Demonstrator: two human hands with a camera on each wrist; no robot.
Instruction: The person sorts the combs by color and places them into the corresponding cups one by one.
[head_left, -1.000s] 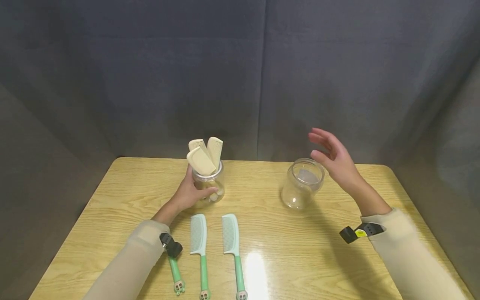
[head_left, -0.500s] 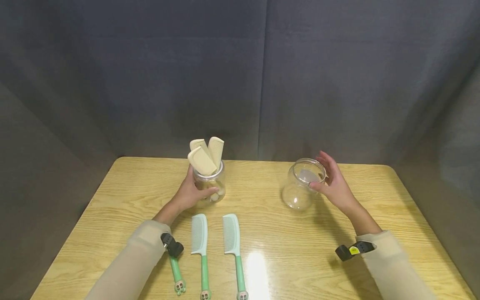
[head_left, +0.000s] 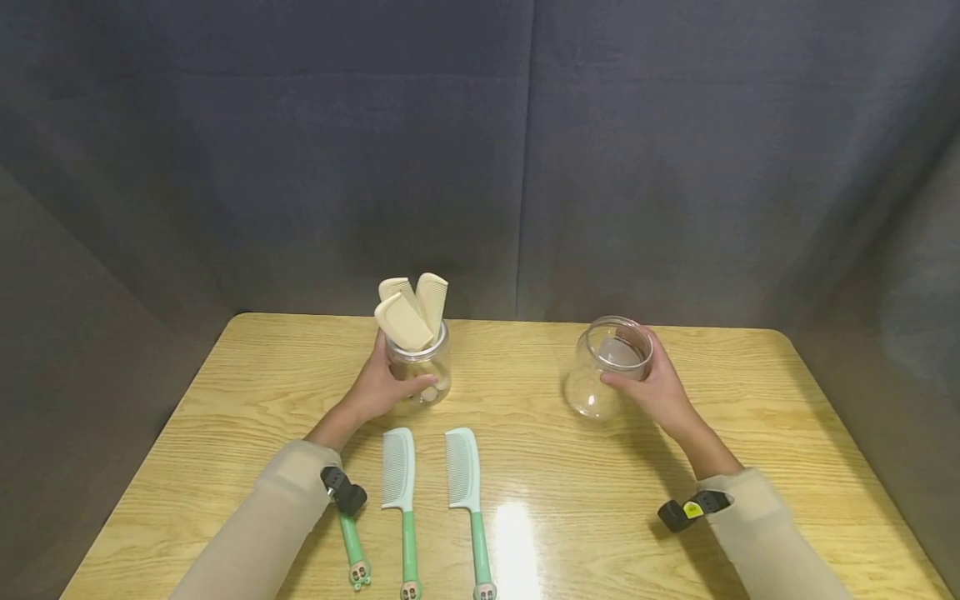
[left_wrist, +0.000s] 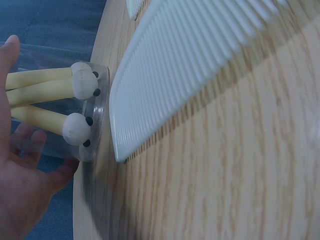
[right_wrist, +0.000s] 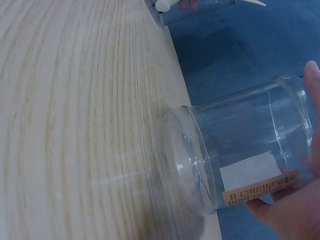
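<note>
Left hand (head_left: 382, 385) wrapped round the clear jar of cream combs (head_left: 418, 367), thumb across its near face, fingers behind; jar upright near the far edge of the desk (head_left: 525, 500), left of centre. Three cream combs (head_left: 410, 312) standing in it, handles down and teeth ends above the rim, leaning slightly left. From the left wrist view, rounded comb ends with dark dots pressed against the jar's floor (left_wrist: 80, 125).

Right hand (head_left: 652, 387) curled round the empty clear jar (head_left: 607, 367), thumb on the near side just below the mouth, fingers round the far side. Jar standing on its base near the far edge, right of centre, mouth open upward; paper label visible through the glass in the right wrist view (right_wrist: 250, 175). The two jars well apart, side by side along the far edge.

Three mint-green combs (head_left: 461, 492) flat on the desk toward the near edge, below the left jar, roughly parallel, long axes running near to far, teeth ends toward the jars and green handles toward the person. Leftmost one partly hidden under the left wrist strap (head_left: 343, 492). Left hand plainly nearer to these combs; right hand and its jar lying well off to their right, beyond the teeth ends
</note>
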